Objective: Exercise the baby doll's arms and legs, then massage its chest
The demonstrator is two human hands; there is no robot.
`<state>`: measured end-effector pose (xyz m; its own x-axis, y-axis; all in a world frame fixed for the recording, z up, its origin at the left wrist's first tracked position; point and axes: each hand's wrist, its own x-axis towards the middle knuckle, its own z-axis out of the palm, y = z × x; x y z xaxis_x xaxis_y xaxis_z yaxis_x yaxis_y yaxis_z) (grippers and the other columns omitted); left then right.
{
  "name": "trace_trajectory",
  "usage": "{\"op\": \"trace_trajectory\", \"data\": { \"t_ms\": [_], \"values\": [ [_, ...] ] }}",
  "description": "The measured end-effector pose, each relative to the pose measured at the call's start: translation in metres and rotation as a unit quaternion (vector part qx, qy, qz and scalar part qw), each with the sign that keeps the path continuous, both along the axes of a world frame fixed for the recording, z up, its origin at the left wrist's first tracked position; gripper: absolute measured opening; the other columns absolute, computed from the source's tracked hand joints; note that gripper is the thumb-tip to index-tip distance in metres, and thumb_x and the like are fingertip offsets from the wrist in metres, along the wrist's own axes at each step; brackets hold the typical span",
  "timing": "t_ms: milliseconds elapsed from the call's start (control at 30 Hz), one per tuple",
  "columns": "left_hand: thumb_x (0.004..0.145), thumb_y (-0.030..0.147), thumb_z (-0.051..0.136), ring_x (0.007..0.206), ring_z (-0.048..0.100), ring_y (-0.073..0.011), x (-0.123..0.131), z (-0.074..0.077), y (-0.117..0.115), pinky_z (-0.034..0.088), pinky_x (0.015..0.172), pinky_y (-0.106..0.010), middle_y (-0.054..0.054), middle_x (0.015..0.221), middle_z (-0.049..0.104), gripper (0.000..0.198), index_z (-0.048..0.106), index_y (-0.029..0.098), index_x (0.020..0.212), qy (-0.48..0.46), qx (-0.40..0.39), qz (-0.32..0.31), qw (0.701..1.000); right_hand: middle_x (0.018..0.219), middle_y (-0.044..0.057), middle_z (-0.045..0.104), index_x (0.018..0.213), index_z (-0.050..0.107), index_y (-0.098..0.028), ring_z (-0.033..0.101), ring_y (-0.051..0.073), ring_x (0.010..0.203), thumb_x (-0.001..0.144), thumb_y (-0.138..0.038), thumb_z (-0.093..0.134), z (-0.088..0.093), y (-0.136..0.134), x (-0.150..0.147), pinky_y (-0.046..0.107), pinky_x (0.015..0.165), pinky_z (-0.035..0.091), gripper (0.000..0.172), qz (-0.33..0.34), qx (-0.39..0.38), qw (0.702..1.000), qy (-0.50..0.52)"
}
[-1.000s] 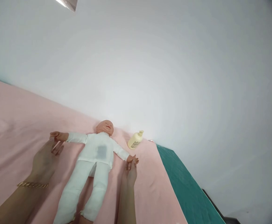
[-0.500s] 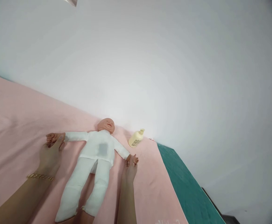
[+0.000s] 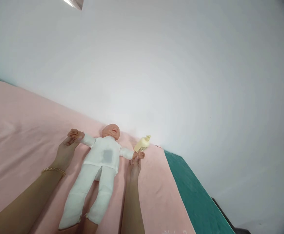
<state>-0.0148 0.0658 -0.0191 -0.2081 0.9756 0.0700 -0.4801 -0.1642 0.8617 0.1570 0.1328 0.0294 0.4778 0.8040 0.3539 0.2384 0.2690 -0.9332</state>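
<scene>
Across the pink sheet [image 3: 161, 188] I see the doll [image 3: 95, 156], head [image 3: 111, 131] near the far edge, probably light and soft-bodied, left hand [image 3: 65, 153] and right hand [image 3: 133, 170] each pinching a firmer-looking wrist [image 3: 135, 155], likely the surest hold.

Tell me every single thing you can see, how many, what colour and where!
Doll: one, pinkish head, lying on the sheet
Top: one, white, on the doll
Patch: one, grey, on the top's front
Trousers: one pair, white, on the doll's legs
Pump bottle: one, pale yellow, beside the doll
Sheet: one, pink, under the doll
Green surface: two visible parts, right and far left
Wall: pale grey, behind
Fixture: one, whitish, top left
Dark edge: one, lower right
Bracelet: one, gold, left wrist
Left hand: one, bare, holding a doll hand
Right hand: one, bare, holding the other
</scene>
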Motion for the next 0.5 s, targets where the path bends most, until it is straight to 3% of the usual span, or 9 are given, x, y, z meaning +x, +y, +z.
{"op": "trace_trajectory", "data": {
  "t_ms": [167,333,500],
  "values": [
    [0.065,0.065,0.085,0.134,0.051,-0.0296,0.001,0.002,0.025,0.038,0.119,-0.044,-0.01,0.141,0.058,0.077,0.065,0.016,0.121,-0.026,0.004,-0.022,0.999,0.125,0.009,0.064,0.122,0.063,-0.017,0.064,0.024,0.112,0.098,-0.04,0.06,0.003,0.012,-0.002,0.045,0.095,0.055,0.033,-0.014,0.001,1.0,-0.007],
    [0.056,0.074,0.085,0.129,0.054,-0.0318,0.003,0.006,0.055,0.043,0.112,-0.044,-0.014,0.137,0.061,0.086,0.067,0.014,0.115,-0.005,-0.019,-0.057,0.998,0.124,0.009,0.063,0.125,0.061,-0.017,0.065,0.023,0.108,0.099,-0.04,0.06,-0.006,0.011,0.016,0.043,0.091,0.057,0.035,-0.017,0.008,1.0,0.006],
    [0.055,0.079,0.081,0.104,0.064,-0.0288,0.01,0.009,0.083,0.055,0.081,-0.032,-0.014,0.116,0.07,0.087,0.071,0.011,0.109,0.061,-0.035,-0.087,0.994,0.122,0.009,0.064,0.124,0.061,-0.017,0.066,0.021,0.103,0.098,-0.04,0.062,-0.017,-0.007,0.061,0.042,0.089,0.058,0.035,-0.025,-0.001,0.999,0.025]
  ]
}}
